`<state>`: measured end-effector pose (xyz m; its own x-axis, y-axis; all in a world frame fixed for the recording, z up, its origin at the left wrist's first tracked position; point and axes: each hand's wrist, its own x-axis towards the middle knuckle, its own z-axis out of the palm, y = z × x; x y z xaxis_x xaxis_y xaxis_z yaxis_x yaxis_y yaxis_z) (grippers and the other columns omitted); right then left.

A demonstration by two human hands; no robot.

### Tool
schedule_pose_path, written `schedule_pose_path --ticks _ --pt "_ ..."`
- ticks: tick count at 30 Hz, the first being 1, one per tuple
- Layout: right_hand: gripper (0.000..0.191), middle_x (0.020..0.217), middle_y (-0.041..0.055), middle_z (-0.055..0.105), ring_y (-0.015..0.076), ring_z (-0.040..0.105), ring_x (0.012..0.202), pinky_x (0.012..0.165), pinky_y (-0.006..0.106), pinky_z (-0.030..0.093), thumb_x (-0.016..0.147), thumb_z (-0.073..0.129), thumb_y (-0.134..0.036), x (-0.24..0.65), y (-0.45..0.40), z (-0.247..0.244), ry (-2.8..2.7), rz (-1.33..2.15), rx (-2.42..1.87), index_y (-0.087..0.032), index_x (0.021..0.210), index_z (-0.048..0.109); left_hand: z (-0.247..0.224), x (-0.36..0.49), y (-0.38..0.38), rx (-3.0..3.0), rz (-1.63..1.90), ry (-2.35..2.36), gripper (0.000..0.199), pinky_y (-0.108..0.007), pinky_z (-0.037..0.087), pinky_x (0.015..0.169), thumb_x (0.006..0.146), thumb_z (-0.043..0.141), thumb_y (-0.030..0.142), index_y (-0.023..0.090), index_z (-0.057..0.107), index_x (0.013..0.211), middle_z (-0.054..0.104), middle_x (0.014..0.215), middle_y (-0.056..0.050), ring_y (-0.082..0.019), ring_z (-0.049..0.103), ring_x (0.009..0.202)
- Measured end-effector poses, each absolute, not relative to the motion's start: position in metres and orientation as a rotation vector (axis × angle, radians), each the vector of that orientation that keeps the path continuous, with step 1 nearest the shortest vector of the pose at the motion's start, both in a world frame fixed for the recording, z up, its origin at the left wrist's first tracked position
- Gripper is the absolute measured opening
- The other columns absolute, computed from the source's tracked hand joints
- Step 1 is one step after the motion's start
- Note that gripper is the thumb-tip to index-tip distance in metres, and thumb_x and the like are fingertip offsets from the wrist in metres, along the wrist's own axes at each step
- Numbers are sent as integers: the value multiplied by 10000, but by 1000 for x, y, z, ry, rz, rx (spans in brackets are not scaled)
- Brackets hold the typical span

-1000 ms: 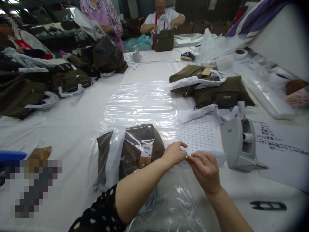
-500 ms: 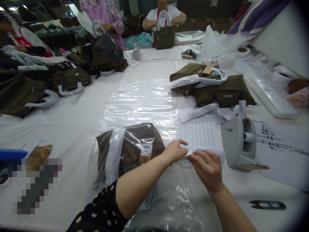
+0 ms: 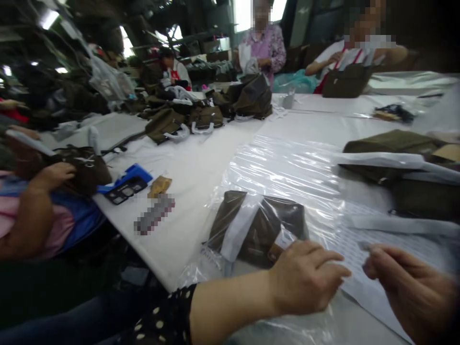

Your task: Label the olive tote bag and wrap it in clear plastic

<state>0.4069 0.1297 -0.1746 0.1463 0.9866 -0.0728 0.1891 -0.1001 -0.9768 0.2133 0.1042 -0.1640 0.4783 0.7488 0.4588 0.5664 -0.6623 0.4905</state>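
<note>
My right hand, blurred at the lower right, is closed in a pinch with a small pale sticker at its fingertips. Under it lies a white sheet of printed labels, partly covered by the hand. My left hand is held over the right end of a bagged handbag, its bent fingers apart with nothing visible in them. That olive-brown handbag lies flat inside a clear plastic bag. It has a pale wrapped strap and a hang tag, partly hidden by my left hand.
Clear plastic bags lie flat beyond the handbag. More olive handbags rest at the right, others at the back. A blue item sits near the left table edge. Co-workers handle bags at the left and back.
The view has swung left, bringing a co-worker at the left into sight. My hands, close together over the label sheet before, have moved apart; the right now pinches a small sticker.
</note>
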Motion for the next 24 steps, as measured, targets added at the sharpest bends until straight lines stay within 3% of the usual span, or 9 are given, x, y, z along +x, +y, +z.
schedule_pose_path --ticks 4,8,15,24 --pt "413 442 -40 389 79 307 387 357 231 217 613 712 -565 304 173 -131 -1412 1710 -1328 -181 732 617 -157 137 65 2330 1178 1526 251 -327 394 950 851 480 222 190 593 1074 625 1129 -24 -180 519 1030" --pt "357 420 -87 309 49 223 357 350 198 124 669 671 -510 204 200 -123 -1595 1954 -1269 -172 757 597 -173 80 66 2072 1038 1986 331 -438 348 986 884 444 284 200 529 1193 560 1236 -55 -248 437 1156" --pt "238 446 -93 287 41 183 352 360 193 90 781 549 -402 154 227 -148 -1705 1963 -1555 -165 783 565 -195 34 86 2013 968 2074 290 -439 309 1012 917 389 256 225 530 1169 541 1271 -4 -224 365 1221" --pt "383 465 -70 312 53 212 343 360 209 130 919 356 -437 147 244 -149 -1941 1820 -1708 -123 874 570 -207 17 110 2275 892 1996 269 -449 298 966 903 405 234 248 532 1140 518 1310 37 -239 354 1235"
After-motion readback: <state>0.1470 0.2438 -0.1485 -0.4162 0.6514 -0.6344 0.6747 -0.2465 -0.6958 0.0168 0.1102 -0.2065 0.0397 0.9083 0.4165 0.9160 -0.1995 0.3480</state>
